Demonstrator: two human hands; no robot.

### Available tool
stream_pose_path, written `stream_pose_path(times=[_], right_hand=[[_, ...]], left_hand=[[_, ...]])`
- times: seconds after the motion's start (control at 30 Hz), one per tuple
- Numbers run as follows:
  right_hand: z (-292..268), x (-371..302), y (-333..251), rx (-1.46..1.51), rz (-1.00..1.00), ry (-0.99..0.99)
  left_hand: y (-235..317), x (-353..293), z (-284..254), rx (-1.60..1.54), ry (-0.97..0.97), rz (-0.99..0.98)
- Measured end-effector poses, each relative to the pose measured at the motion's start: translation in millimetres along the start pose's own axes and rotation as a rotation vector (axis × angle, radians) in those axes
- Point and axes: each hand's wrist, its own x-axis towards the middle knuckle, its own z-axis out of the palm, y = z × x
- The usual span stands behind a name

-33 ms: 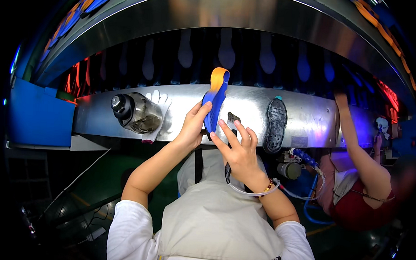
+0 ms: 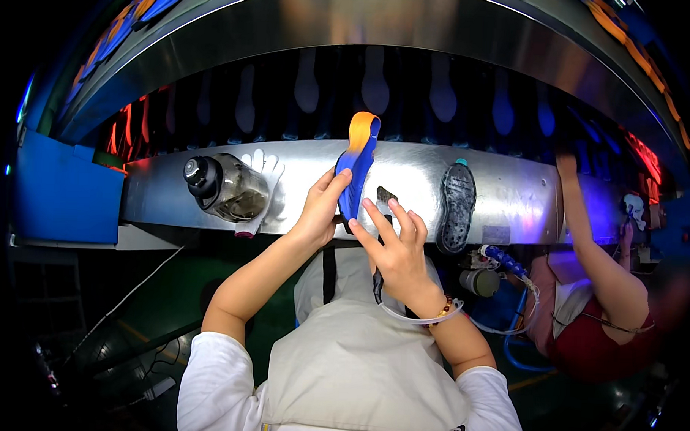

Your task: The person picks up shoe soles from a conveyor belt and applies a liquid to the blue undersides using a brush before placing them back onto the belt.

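The left hand [image 2: 319,207] grasps a blue insole [image 2: 356,170] with an orange end, thumb on its near face. The insole stands on edge, tilted, above the middle of the shiny metal tabletop [image 2: 521,176], its orange end pointing away from the person and its blue end toward them.

The right hand [image 2: 400,255] is just beside that blue end, fingers spread and partly bent, the index fingertip at or very near the insole's lower tip. A black cord [image 2: 377,286] shows below the palm, and a clear tube [image 2: 410,319] curves past the wrist, which wears a beaded bracelet [image 2: 442,310]. Whether this hand grips something underneath, I cannot tell.

Beyond its fingers is a small dark patch [image 2: 387,195]. To the right, a black shoe sole [image 2: 457,208] lies lengthwise on the tabletop. To the left, a see-through bottle [image 2: 239,193] with a black cap lies on its side, partly over a pale glove [image 2: 273,173].

Behind the tabletop, a row of sole-shaped pieces [image 2: 375,87] stands in shadow. At right, a co-worker's arm [image 2: 587,231] reaches toward that row, with a metal can [image 2: 480,282] nearer the person.
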Motion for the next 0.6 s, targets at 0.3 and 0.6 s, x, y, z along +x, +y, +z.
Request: stream_pose_path(times=[0.3,0.6], right_hand=[[-2,1,12,0.235,0.085,-0.038],[-39,-26,67,0.102,0.500,0.332]], left_hand=[[-9,3,-2,0.008,0.000,0.037],[81,-45,-2,0.208,-0.409,0.116]])
